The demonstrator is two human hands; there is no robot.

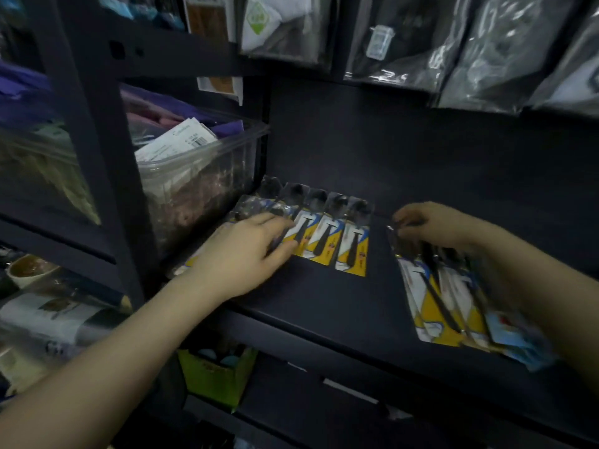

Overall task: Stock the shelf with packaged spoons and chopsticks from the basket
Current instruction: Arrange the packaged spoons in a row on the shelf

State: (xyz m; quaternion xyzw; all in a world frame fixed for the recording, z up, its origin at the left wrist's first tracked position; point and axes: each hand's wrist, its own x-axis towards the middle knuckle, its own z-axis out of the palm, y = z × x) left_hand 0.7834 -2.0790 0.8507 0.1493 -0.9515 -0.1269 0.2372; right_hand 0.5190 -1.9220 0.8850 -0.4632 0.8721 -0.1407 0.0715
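Several packaged spoons (337, 234) with yellow and white cards lie side by side on the dark shelf (324, 303). My left hand (240, 254) rests on the leftmost packets of that row, fingers curled over one packet's edge. My right hand (431, 228) grips the top of a fanned bunch of packaged spoons (444, 306), held just above the shelf's right part. A blue-edged packet (515, 338) sticks out at the bottom of the bunch. The basket is not in view.
A clear plastic bin (201, 176) of fabric and paper goods stands left of the row. Bagged dark goods (453, 43) hang above the shelf. A green box (217, 374) sits on the level below. Cups and packets fill the left-hand shelves.
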